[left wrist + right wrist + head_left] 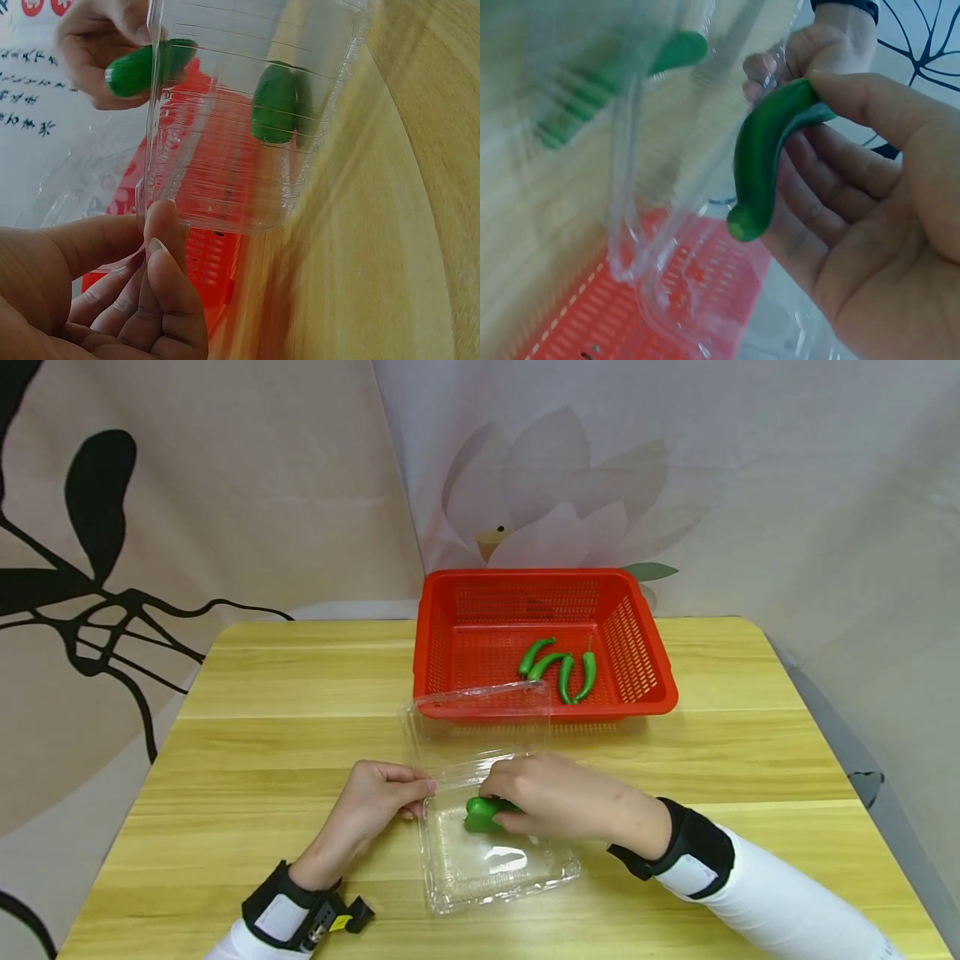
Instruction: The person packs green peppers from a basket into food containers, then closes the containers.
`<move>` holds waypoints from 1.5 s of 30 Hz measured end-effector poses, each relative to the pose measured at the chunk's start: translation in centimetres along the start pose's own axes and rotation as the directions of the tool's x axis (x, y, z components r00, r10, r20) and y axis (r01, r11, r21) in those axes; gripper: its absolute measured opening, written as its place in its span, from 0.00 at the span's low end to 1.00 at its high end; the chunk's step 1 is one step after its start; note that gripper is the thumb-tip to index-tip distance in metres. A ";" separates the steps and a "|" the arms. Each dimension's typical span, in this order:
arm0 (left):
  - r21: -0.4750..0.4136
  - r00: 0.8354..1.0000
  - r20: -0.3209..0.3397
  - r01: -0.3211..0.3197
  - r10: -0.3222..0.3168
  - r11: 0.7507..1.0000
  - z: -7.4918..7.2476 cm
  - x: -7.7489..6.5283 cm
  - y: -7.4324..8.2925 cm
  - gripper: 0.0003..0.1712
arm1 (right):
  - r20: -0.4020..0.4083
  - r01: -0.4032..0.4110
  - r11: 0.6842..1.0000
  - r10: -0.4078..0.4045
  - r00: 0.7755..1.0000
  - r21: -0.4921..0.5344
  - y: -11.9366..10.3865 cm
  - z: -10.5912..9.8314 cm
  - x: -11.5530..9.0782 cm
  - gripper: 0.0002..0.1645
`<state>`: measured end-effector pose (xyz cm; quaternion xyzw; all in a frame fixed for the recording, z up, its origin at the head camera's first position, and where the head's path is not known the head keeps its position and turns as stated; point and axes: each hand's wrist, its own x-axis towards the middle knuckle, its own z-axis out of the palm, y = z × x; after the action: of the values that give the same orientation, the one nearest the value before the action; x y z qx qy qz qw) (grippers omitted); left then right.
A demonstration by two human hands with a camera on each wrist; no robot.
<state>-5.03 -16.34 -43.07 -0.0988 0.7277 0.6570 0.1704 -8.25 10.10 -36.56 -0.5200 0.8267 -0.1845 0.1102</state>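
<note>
A clear plastic clamshell box (502,881) lies open on the table, its lid tilted back against the basket. My left hand (367,802) pinches the box's left edge between thumb and fingers, also seen in the left wrist view. Over the tray, my right hand (558,793) holds a curved green chili pepper (754,172) between thumb and fingers. Through the clear plastic, a second green shape like a pepper (275,103) shows in the left wrist view, below the held one. My right hand partly hides the peppers in the head view.
A red plastic basket (660,697) stands at the table's back edge, with several green chili peppers (588,672) inside. The wooden table (735,760) extends to both sides of the box. Behind it hangs a printed cloth (300,485).
</note>
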 end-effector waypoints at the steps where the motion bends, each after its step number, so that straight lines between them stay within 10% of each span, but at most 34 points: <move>1: -0.003 1.000 0.002 -0.001 0.001 1.000 0.0 0.0 0.0 0.09 | 0.013 -0.005 1.000 0.005 1.000 -0.005 -0.1 0.2 0.1 0.04; 17: -0.015 1.000 0.010 -0.021 0.021 1.000 0.0 -0.1 0.0 0.08 | 0.124 -0.018 0.996 0.028 0.992 -0.082 -0.5 3.2 1.1 0.20; 26: -0.009 1.000 0.013 -0.016 0.017 1.000 0.0 -0.1 0.0 0.08 | 0.156 0.003 0.990 0.019 0.988 -0.140 -0.6 4.2 1.1 0.13; 45: 0.009 1.000 0.011 -0.018 0.018 1.000 -0.1 -0.1 -0.1 0.07 | 0.092 0.022 0.972 0.000 0.996 -0.233 -0.2 5.0 1.2 0.18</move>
<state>-4.92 -16.42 -43.12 -0.0877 0.7304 0.6559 0.1689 -6.74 8.04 -41.01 -0.5417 0.8339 -0.0625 0.0849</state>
